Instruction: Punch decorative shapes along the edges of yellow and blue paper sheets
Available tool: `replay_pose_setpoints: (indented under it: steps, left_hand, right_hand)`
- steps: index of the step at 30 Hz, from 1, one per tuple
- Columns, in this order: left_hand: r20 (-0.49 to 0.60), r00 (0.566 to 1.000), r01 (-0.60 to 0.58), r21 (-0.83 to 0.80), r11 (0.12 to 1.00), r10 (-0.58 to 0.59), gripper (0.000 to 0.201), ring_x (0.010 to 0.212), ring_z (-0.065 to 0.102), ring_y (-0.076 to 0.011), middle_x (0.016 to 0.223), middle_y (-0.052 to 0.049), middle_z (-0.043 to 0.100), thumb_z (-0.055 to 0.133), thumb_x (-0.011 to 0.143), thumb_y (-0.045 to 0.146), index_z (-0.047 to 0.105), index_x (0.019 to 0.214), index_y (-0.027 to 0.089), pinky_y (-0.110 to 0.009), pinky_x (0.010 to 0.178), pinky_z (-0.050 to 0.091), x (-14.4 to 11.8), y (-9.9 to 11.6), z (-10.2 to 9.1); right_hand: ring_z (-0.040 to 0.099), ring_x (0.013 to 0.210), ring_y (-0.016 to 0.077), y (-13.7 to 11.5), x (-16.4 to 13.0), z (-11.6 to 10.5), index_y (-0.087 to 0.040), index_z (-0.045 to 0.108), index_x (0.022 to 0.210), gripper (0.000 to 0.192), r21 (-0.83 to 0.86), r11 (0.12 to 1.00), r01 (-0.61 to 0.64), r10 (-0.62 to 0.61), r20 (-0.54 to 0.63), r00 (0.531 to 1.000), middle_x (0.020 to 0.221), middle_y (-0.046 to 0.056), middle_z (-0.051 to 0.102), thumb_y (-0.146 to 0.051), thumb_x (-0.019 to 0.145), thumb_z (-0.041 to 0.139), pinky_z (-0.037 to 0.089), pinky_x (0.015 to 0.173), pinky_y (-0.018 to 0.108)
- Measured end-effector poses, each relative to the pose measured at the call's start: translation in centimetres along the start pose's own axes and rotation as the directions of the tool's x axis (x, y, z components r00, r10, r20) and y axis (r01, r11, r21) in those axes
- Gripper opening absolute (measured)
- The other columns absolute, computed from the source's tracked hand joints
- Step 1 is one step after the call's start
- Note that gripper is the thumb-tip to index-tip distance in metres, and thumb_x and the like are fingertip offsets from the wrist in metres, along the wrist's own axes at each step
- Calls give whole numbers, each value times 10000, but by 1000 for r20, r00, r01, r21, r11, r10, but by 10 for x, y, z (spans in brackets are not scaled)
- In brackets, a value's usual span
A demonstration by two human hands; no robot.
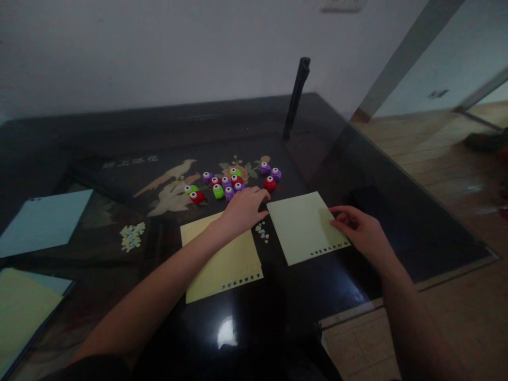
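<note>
Both forearms are bare all the way down from the elbows, no sleeves anywhere on them, coming in from about 7 o'clock and 5 o'clock of the frame. The left hand [243,209] and the right hand [359,233] wear nothing either: no gloves, no rings, no watch or band at the wrists as far as I can make out in this dim light. Only bit of clothing is a dark patch at 6 o'clock along the bottom edge, probably a shirt, too dark to tell more.
</note>
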State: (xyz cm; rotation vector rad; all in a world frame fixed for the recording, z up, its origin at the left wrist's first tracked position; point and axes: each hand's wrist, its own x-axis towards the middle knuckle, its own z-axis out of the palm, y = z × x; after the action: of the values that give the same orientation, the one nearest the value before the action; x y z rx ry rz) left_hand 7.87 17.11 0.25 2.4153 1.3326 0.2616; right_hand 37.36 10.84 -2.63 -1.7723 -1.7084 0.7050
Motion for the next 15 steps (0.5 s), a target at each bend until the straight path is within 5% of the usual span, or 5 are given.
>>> replay_pose_setpoints:
  steps: [6, 15]
  left_hand:
    - [14, 1000, -17, 73, 997, 16, 349, 1064, 571, -270, 1154, -107, 618, 636, 837, 240, 611, 1170, 138, -406, 927, 450, 1, 3, 6]
    - [17, 999, -32, 51, 998, 31, 298, 1029, 577, -258, 1109, -96, 614, 671, 811, 223, 638, 1098, 147, -391, 901, 461, 2, 0, 6]
  right_hand:
    - [546, 596, 176, -1, 0, 1, -175, 686, 979, 322, -12, 1000, 0, 0, -11, 1000, 721, 36, 598, -378, 734, 632, 434, 551, 316]
    - [534, 588, 166, 2, 2, 0, -179, 696, 935, 248, -81, 993, 91, -94, -39, 995, 712, 31, 583, -334, 754, 627, 433, 550, 312]
